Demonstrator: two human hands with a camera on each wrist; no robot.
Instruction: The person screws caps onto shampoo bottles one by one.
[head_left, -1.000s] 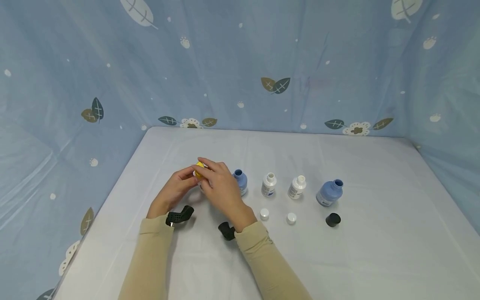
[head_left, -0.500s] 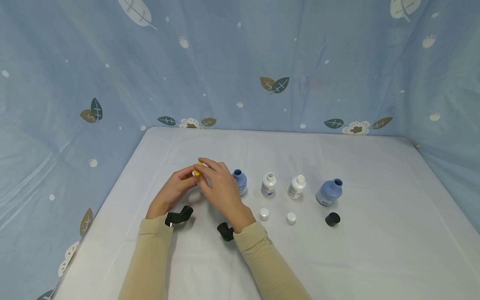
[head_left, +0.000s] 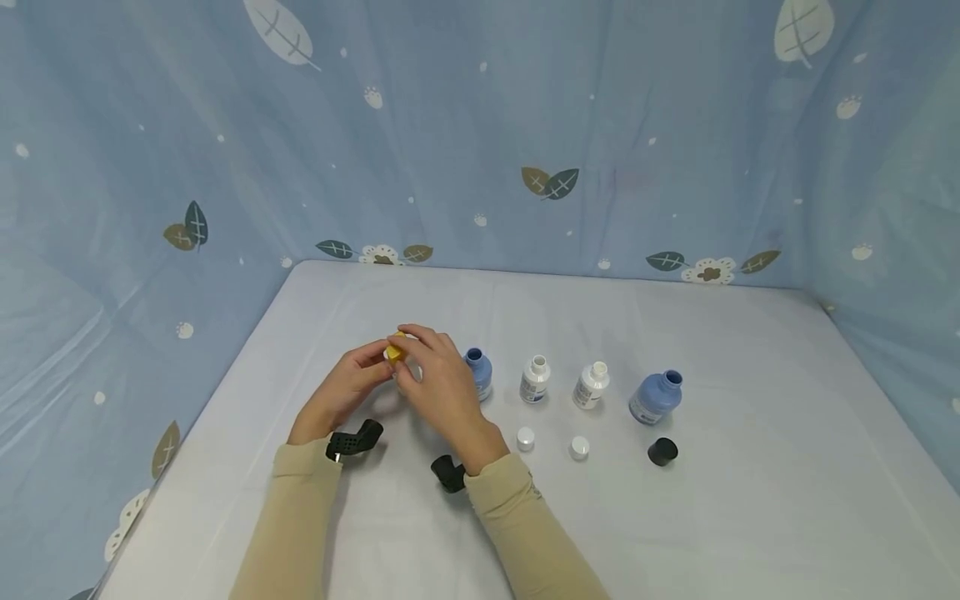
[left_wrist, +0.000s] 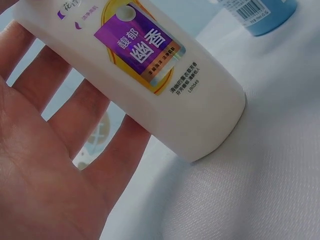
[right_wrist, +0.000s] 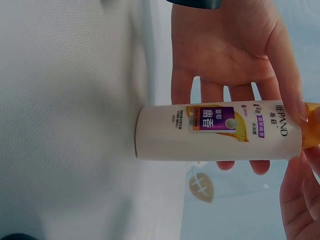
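A white body wash bottle (right_wrist: 175,145) with a purple label stands upright on the cloth, mostly hidden behind the hands in the head view. My left hand (head_left: 341,390) holds it high up, fingers behind and thumb near its shoulder. My right hand (head_left: 441,392) pinches the yellow-orange cap (right_wrist: 311,135) at its top. In the left wrist view the bottle's lower body (left_wrist: 195,107) fills the upper middle. Just right of my hands stands an uncapped blue bottle (head_left: 481,377), partly covered by the right hand in the head view.
Two small white bottles, one nearer (head_left: 535,382) and one farther right (head_left: 591,387), stand uncapped. Another open blue bottle (head_left: 656,398) is at the right. In front lie two white caps (head_left: 526,439) (head_left: 579,448) and a black cap (head_left: 663,452). Patterned curtain (head_left: 480,125) surrounds the table.
The head view has tilted up slightly. Both hands keep their places at the bottle, and the yellow-orange cap shows at a slightly different angle between the right fingers.
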